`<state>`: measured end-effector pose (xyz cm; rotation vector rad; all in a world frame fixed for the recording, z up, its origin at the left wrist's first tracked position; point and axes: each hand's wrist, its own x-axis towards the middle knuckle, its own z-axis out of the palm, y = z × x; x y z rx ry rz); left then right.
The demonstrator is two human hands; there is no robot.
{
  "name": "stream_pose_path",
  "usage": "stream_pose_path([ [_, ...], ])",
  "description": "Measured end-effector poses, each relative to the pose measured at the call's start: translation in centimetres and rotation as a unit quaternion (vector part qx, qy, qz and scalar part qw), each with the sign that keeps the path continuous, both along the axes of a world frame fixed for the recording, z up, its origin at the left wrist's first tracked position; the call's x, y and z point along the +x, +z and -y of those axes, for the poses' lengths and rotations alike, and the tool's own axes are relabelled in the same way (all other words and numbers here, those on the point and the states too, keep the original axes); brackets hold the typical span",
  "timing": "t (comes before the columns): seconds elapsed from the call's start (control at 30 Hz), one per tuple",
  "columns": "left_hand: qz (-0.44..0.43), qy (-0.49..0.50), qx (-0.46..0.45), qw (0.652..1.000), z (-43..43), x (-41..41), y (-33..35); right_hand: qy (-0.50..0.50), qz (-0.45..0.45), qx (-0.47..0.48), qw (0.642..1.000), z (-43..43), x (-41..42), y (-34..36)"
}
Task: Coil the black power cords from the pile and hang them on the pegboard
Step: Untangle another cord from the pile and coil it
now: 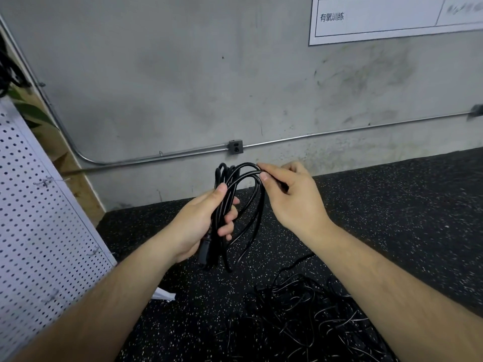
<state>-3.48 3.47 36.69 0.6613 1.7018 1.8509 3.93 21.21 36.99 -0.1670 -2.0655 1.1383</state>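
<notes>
Between both hands [201, 223] [292, 197], coiled cord [230, 189], plug [205, 254] half-hidden.

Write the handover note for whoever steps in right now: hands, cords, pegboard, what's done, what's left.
Left hand: grips the gathered loops of one black power cord, its connector hanging below the palm.
Right hand: pinches the top loop of the same cord.
Pile: tangled on the floor, lower right.
Pegboard: at left; the hooks in view carry nothing.
Done: several loops formed on this cord.
Left: finish this coil, hang it on the pegboard, then work through the pile.
</notes>
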Motion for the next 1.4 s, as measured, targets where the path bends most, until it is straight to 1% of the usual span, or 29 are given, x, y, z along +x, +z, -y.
stream_pose_path([
  [0.07,0.004,0.003,0.007,1.0,0.1,0.0,0.0,0.031,0.023,-0.008,0.999,0.1,0.1,0.2],
  [0.17,0.031,-0.024,0.027,0.999,0.2,0.1,0.3,0.105,0.115,0.017,0.988,0.0,0.6,0.6],
  [0.2,0.048,-0.041,0.035,0.997,0.2,0.2,0.4,0.123,0.128,0.017,0.984,0.0,0.8,0.7],
  [0.23,0.067,-0.061,0.046,0.995,0.1,0.4,0.5,0.14,0.13,-0.007,0.982,-0.1,0.8,0.7],
  [0.27,0.087,-0.084,0.057,0.991,0.1,0.7,0.6,0.158,0.13,-0.055,0.977,-0.2,0.8,0.7],
  [0.33,0.134,-0.136,0.079,0.978,-0.2,1.2,0.5,0.189,0.135,-0.176,0.956,-0.1,0.4,0.5],
  [0.4,0.172,-0.182,0.097,0.963,-0.7,1.7,0.4,0.202,0.132,-0.257,0.936,0.0,-0.2,0.1],
  [0.43,0.178,-0.188,0.101,0.961,-1.0,1.9,0.4,0.21,0.129,-0.273,0.93,0.0,-0.3,0.1],
  [0.5,0.158,-0.155,0.08,0.972,-1.2,2.1,0.5,0.207,0.153,-0.258,0.931,-0.1,-0.4,0.2],
  [0.53,0.127,-0.124,0.055,0.982,-1.3,2.1,0.5,0.182,0.172,-0.221,0.943,-0.3,-0.5,0.2],
  [0.6,0.031,-0.063,-0.018,0.997,-1.4,2.0,0.4,0.113,0.201,-0.107,0.967,-1.0,-0.8,0.2],
  [0.67,-0.065,-0.014,-0.095,0.993,-1.5,1.5,0.0,0.085,0.217,-0.014,0.972,-1.6,-0.9,0.3],
  [0.73,-0.149,0.03,-0.156,0.976,-1.5,0.8,-0.3,0.079,0.243,0.055,0.965,-1.9,-0.7,0.5],
  [0.8,-0.253,0.084,-0.23,0.936,-1.4,-0.1,-0.6,0.088,0.27,0.075,0.956,-1.7,-0.5,0.8],
  [0.83,-0.307,0.108,-0.258,0.91,-1.3,-0.5,-0.6,0.111,0.275,0.036,0.954,-1.6,-0.5,0.9],
  [0.87,-0.356,0.128,-0.269,0.886,-1.3,-0.7,-0.7,0.143,0.275,-0.033,0.95,-1.4,-0.4,1.0],
  [0.93,-0.443,0.145,-0.267,0.844,-1.1,-1.0,-0.9,0.197,0.267,-0.169,0.928,-1.3,-0.3,1.1],
  [1.0,-0.512,0.157,-0.279,0.797,-1.0,-1.2,-1.0,0.228,0.255,-0.247,0.907,-1.6,-0.3,1.0],
  [1.03,-0.534,0.162,-0.283,0.78,-1.1,-1.3,-1.0,0.238,0.249,-0.273,0.898,-1.7,-0.4,0.9],
  [1.07,-0.543,0.163,-0.285,0.773,-1.2,-1.3,-1.0,0.241,0.245,-0.288,0.894,-1.8,-0.5,0.9],
  [1.1,-0.539,0.157,-0.28,0.779,-1.2,-1.3,-1.0,0.237,0.243,-0.287,0.896,-1.9,-0.7,0.8],
  [1.13,-0.524,0.144,-0.269,0.795,-1.2,-1.1,-1.0,0.226,0.242,-0.272,0.903,-1.9,-0.7,0.7],
  [1.2,-0.468,0.105,-0.241,0.844,-1.2,-0.6,-1.4,0.203,0.234,-0.225,0.924,-2.0,-0.6,0.4],
  [1.23,-0.418,0.079,-0.22,0.878,-1.2,-0.5,-1.7,0.192,0.227,-0.203,0.933,-2.0,-0.6,0.3],
  [1.27,-0.344,0.048,-0.186,0.919,-1.1,-0.3,-1.9,0.181,0.22,-0.178,0.942,-2.0,-0.5,0.3],
  [1.3,-0.248,0.018,-0.137,0.959,-1.1,0.0,-1.9,0.169,0.214,-0.143,0.951,-2.1,-0.5,0.3],
  [1.33,-0.155,-0.002,-0.099,0.983,-1.1,0.2,-1.8,0.158,0.212,-0.101,0.959,-2.1,-0.4,0.4],
  [1.37,-0.092,-0.016,-0.077,0.993,-1.0,0.2,-1.5,0.15,0.213,-0.064,0.963,-2.2,-0.4,0.4],
  [1.4,-0.063,-0.027,-0.068,0.995,-0.9,0.2,-1.2,0.147,0.216,-0.036,0.965,-2.2,-0.4,0.5],
])
